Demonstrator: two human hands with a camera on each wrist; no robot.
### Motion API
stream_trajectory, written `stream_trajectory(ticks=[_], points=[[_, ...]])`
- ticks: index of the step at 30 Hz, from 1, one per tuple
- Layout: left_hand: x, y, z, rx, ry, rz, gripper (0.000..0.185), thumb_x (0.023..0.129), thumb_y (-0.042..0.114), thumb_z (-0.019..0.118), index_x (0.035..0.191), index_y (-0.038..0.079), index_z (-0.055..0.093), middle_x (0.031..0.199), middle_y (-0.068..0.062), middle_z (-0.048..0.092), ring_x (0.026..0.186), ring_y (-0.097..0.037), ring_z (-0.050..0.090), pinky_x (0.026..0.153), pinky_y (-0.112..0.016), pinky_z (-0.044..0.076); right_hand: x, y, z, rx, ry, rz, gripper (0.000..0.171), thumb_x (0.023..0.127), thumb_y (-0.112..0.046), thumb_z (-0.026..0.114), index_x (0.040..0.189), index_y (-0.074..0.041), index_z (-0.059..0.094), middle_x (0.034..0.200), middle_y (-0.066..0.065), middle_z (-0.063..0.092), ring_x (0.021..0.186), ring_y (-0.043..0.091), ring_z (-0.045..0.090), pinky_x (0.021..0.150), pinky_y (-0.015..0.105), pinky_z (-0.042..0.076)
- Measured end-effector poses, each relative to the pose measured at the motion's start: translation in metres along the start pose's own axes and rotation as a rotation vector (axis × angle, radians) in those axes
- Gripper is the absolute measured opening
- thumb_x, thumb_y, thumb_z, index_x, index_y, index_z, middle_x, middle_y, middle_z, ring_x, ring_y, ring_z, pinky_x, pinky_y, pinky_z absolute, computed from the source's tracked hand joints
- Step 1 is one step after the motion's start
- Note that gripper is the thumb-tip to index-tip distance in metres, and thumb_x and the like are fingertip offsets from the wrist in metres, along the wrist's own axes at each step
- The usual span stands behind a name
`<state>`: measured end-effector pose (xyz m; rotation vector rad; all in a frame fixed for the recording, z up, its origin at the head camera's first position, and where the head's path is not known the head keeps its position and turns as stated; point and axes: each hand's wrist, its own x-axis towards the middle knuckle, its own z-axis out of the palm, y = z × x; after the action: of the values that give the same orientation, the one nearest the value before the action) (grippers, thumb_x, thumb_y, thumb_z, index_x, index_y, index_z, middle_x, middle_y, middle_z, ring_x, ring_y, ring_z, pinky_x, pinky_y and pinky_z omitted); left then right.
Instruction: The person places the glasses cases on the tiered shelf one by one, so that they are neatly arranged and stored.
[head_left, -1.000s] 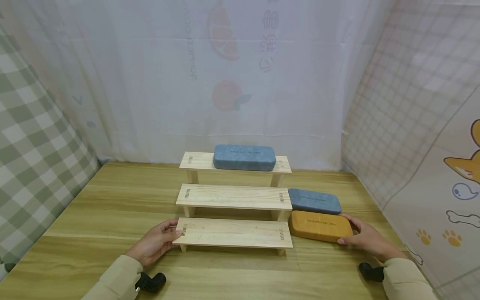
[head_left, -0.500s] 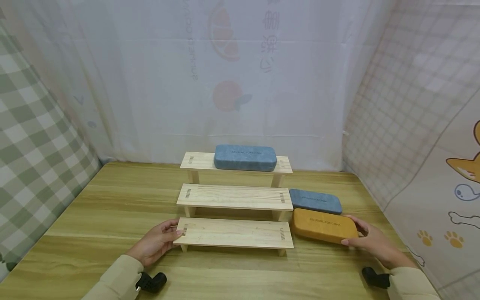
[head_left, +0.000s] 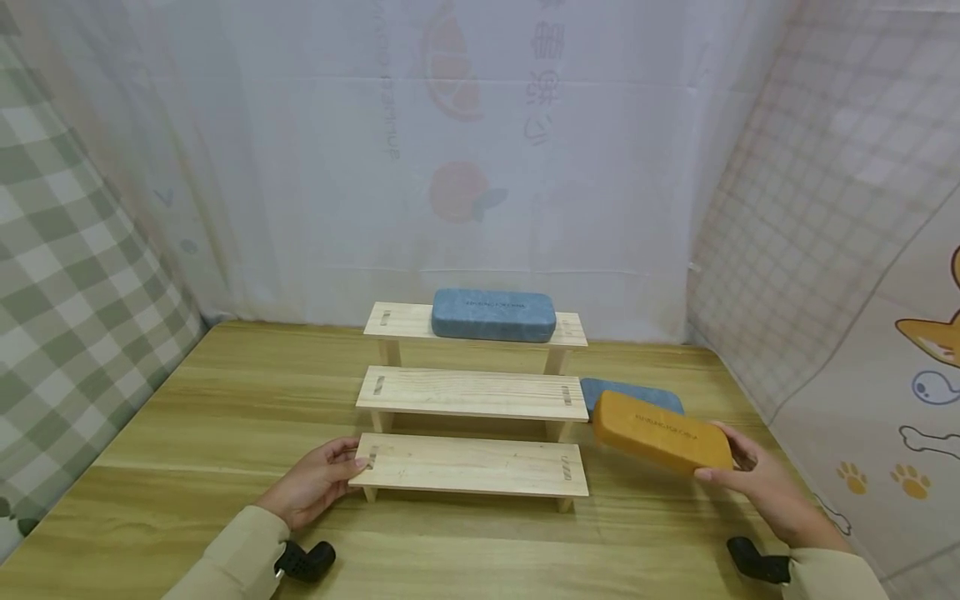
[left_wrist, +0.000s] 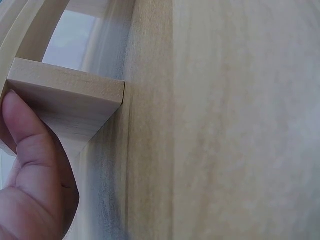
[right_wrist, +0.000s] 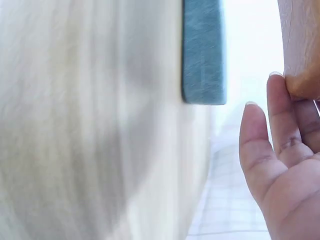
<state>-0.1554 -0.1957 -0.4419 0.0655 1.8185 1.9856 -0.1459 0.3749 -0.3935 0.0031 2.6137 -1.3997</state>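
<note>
My right hand (head_left: 761, 487) grips the right end of an orange glasses case (head_left: 663, 433), thumb in front and fingers behind. The case is tilted, its left end higher, and is raised off the table in the right wrist view. Behind it, a blue glasses case (head_left: 641, 393) lies on the table, partly covered by the orange one. My left hand (head_left: 318, 483) pinches the left end of the lowest board (head_left: 472, 463) of a three-step wooden stand; the left wrist view shows the fingers beside its leg (left_wrist: 70, 92). Another blue glasses case (head_left: 493, 317) rests on the top board.
The stand's middle board (head_left: 472, 393) carries nothing. Wood-grain table (head_left: 225, 417) surrounds the stand. A pale curtain (head_left: 300, 208) hangs along the back, with checked cloth (head_left: 82, 250) at left and a printed cloth (head_left: 810, 292) at right.
The orange glasses case has risen from the table and shifted right with my right hand, its left end tipping up and covering more of the blue case. My left hand stays put on the board.
</note>
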Motion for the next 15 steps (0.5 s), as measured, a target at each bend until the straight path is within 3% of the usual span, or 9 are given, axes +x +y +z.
stream_trajectory(ticks=[2,4,5,8,9,10,12,14,15], points=[[0.0,0.0,0.001,0.0,0.0,0.001,0.069,0.099,0.008,0.052,0.145,-0.018,0.007,0.122,-0.015,0.048,0.099,-0.011,0.056,0.084,-0.025,0.051,-0.001,-0.003,-0.001,0.012,0.0,0.016,0.086,0.095,-0.023,0.063,0.154,0.001,0.004,0.156,0.03,0.001,0.143,0.038,0.015,0.086,0.009,0.041],[0.0,0.0,0.001,0.001,-0.004,0.003,0.069,0.099,0.007,0.052,0.145,-0.018,0.007,0.121,-0.014,0.049,0.098,-0.011,0.057,0.083,-0.025,0.051,-0.001,-0.006,-0.001,0.022,0.004,0.025,0.088,0.095,-0.025,0.062,0.154,-0.001,0.001,0.156,0.028,-0.002,0.141,0.047,0.007,0.087,0.008,0.04],[0.0,0.0,0.001,0.002,-0.006,0.004,0.069,0.099,0.007,0.051,0.145,-0.018,0.007,0.12,-0.013,0.049,0.098,-0.011,0.057,0.083,-0.025,0.051,-0.001,-0.007,-0.001,0.029,0.003,0.025,0.088,0.096,-0.025,0.062,0.154,-0.002,0.0,0.157,0.027,-0.004,0.141,0.047,0.004,0.097,0.017,0.041],[0.0,-0.001,0.001,0.0,-0.009,0.006,0.068,0.099,0.007,0.051,0.145,-0.018,0.008,0.119,-0.012,0.05,0.097,-0.011,0.057,0.082,-0.025,0.051,-0.001,-0.013,-0.001,0.032,0.026,0.002,0.087,0.096,-0.025,0.062,0.155,-0.002,0.003,0.158,0.02,0.013,0.14,0.024,0.03,0.097,0.023,0.044],[0.0,-0.001,0.001,0.0,-0.011,0.006,0.068,0.1,0.007,0.051,0.145,-0.018,0.008,0.118,-0.012,0.05,0.097,-0.011,0.057,0.082,-0.025,0.051,-0.001,-0.014,0.0,0.037,0.036,-0.018,0.086,0.095,-0.023,0.062,0.154,-0.001,0.004,0.155,0.013,0.024,0.134,0.014,0.039,0.089,0.016,0.045],[0.0,-0.001,0.001,-0.002,-0.009,0.006,0.068,0.099,0.008,0.051,0.145,-0.018,0.008,0.118,-0.011,0.051,0.097,-0.011,0.057,0.082,-0.025,0.051,-0.001,-0.016,0.0,0.047,0.046,-0.038,0.084,0.095,-0.021,0.063,0.154,0.001,0.007,0.15,0.005,0.033,0.125,0.005,0.045,0.088,0.019,0.047],[0.0,-0.001,0.001,-0.002,-0.012,0.008,0.068,0.099,0.008,0.052,0.145,-0.018,0.008,0.118,-0.011,0.051,0.097,-0.011,0.057,0.082,-0.025,0.051,-0.001,-0.02,0.001,0.053,0.066,-0.072,0.081,0.094,-0.018,0.064,0.153,0.003,0.012,0.134,-0.011,0.043,0.105,-0.012,0.048,0.078,0.015,0.048],[0.001,-0.002,0.0,-0.004,-0.011,0.008,0.069,0.099,0.009,0.052,0.145,-0.018,0.008,0.117,-0.011,0.051,0.097,-0.011,0.057,0.082,-0.025,0.051,-0.002,-0.023,0.001,0.059,0.068,-0.085,0.08,0.094,-0.017,0.064,0.153,0.003,0.012,0.133,-0.012,0.043,0.105,-0.012,0.048,0.078,0.014,0.048],[0.001,-0.002,0.0,-0.004,-0.012,0.008,0.069,0.099,0.009,0.052,0.145,-0.018,0.008,0.117,-0.011,0.051,0.097,-0.011,0.057,0.083,-0.025,0.051,-0.002,-0.024,0.0,0.056,0.062,-0.08,0.082,0.095,-0.018,0.063,0.153,0.002,0.01,0.14,-0.006,0.04,0.114,-0.006,0.048,0.08,0.012,0.046]])
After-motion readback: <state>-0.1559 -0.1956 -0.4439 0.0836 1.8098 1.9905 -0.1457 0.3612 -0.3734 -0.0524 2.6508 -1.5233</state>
